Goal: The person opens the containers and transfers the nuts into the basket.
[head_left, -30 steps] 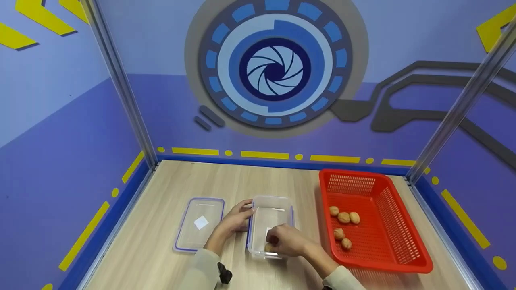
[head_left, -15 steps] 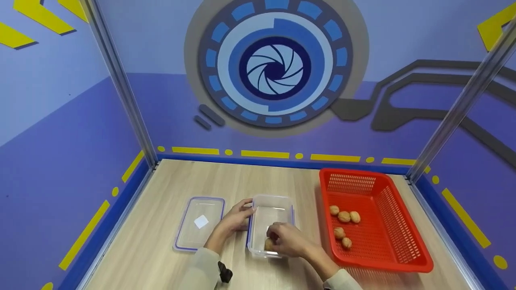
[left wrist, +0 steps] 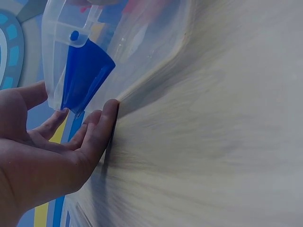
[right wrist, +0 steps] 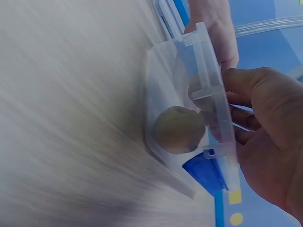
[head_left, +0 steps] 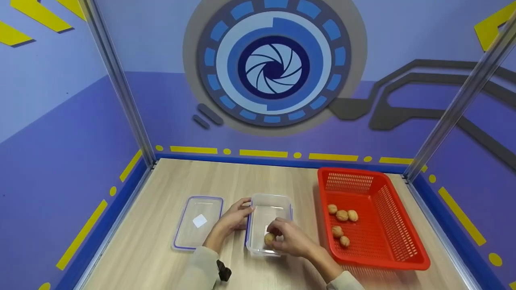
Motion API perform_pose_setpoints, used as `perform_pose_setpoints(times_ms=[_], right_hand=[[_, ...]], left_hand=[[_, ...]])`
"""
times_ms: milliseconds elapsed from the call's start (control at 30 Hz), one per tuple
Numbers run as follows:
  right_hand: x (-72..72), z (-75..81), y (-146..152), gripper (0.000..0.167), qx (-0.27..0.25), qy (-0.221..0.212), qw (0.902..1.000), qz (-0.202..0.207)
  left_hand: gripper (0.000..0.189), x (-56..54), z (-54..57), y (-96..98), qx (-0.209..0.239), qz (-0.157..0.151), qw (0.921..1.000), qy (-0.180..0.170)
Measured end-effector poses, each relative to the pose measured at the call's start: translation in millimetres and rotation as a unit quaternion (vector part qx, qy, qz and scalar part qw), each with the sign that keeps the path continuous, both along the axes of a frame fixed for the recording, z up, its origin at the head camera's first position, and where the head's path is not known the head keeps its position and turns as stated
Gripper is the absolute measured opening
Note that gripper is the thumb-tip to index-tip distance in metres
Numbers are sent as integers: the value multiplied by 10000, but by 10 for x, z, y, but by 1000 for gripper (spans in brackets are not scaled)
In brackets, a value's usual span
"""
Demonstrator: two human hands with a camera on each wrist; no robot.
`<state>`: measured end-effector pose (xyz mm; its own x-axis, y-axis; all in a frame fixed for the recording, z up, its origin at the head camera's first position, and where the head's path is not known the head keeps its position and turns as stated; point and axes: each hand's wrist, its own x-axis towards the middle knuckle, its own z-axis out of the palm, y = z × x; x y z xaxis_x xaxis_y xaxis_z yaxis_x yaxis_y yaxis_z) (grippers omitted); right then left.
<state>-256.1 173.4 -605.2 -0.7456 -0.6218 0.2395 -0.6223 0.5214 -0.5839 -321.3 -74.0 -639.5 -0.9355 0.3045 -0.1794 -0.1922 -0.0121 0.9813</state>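
A clear plastic food box (head_left: 269,215) with blue-edged sides stands uncovered on the table. My left hand (head_left: 236,215) rests against its left side, the thumb at the rim and the fingers along the outer wall, also seen in the left wrist view. My right hand (head_left: 292,238) reaches over the near right rim into the box, its fingers bent but parted. A walnut (head_left: 269,239) shows beside the fingertips in the near end. Through the wall in the right wrist view, the walnut (right wrist: 180,130) sits low, with the thumb above it.
The box's lid (head_left: 198,223), with a white label, lies on the table at the left. A red plastic basket (head_left: 387,262) stands at the right with several walnuts (head_left: 342,216) in its left part. Blue printed panels enclose the table behind and at both sides.
My right hand has lifted slightly and its fingers have loosened, so more of the walnut shows in the box. The left hand stays at the box's side.
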Motion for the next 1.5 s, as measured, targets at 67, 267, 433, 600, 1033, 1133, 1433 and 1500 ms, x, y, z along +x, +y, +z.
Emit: perform_pose_setpoints(times_ms=[67,267,433,600,1033,1133,1433,1500], right_hand=[[7,45,36,24,-126,-139,9998,-15],[-3,250,204,23,-372,-439,9977,-351],[-56,407,360,23,-564,-195,9970,-486],[-128,534,521,25,-781,188,9934,-814],[-230,743,1020,30,-1191,379,9798,-1559],[-243,747,1110,30,-1309,351,9761,-1699],[-248,706,1376,31,-1338,297,9685,-2080],[-247,695,1439,31,-1312,297,9669,-2170]], left_hand=[[55,-2,-3,-1,2,24,10000,11],[53,-11,2,-7,-48,64,10000,11],[54,-13,3,-1,-31,57,10000,-57],[55,-20,-6,10,52,26,9999,-84],[53,-31,-15,7,67,-11,10000,-17],[52,-28,-11,10,-16,-1,10000,26],[51,-5,-4,10,-48,13,10000,-56],[51,-4,-6,6,-21,12,10000,-32]])
